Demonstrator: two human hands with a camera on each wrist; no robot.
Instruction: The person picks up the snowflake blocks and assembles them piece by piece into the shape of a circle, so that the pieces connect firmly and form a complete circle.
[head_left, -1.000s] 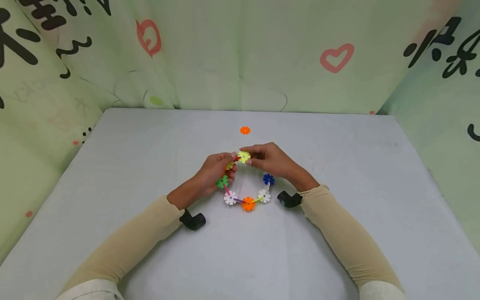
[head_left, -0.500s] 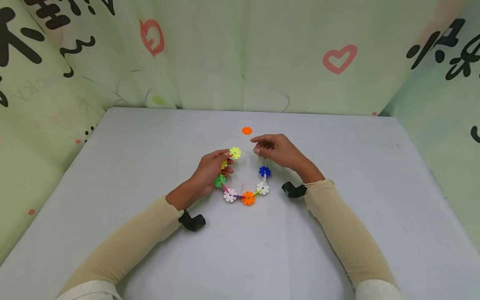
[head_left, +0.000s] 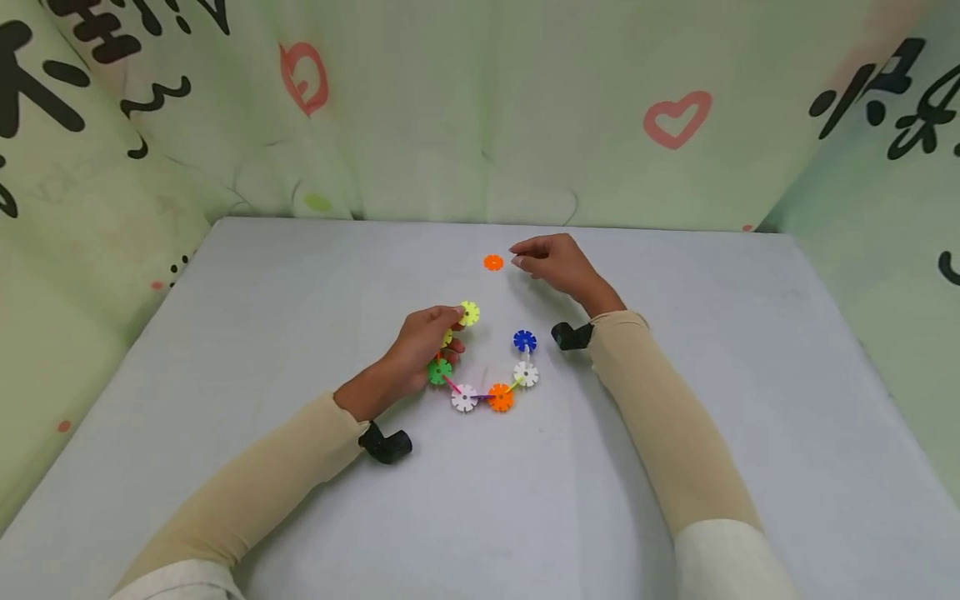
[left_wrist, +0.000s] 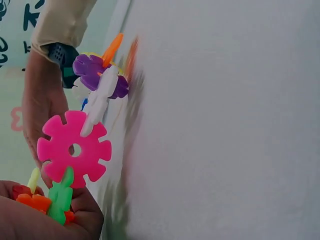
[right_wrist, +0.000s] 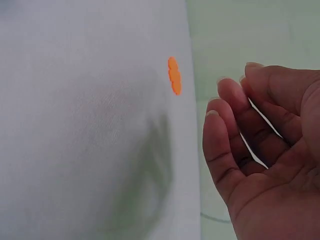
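My left hand (head_left: 416, 350) grips one end of a curved chain of interlocking plastic flower discs, near a yellow disc (head_left: 470, 313). Green, white and orange discs (head_left: 501, 397) follow, and the chain ends on the right in a blue disc (head_left: 525, 341). Seen from the left wrist, a pink disc (left_wrist: 57, 150) stands up just beyond the curled fingers, which partly hide green and orange pieces. My right hand (head_left: 558, 265) is over the back of the table, fingers loosely bent and holding nothing. A single orange disc (head_left: 492, 262) lies flat just left of its fingertips.
The white table (head_left: 337, 267) reaches back to a pale green printed curtain (head_left: 480, 108), which also encloses both sides. Black wrist-worn devices (head_left: 386, 443) jut out inward from both sleeves.
My right hand has let go of the yellow disc at the chain's end and moved away toward the loose orange disc. My left hand keeps its grip, the chain shifted slightly left.
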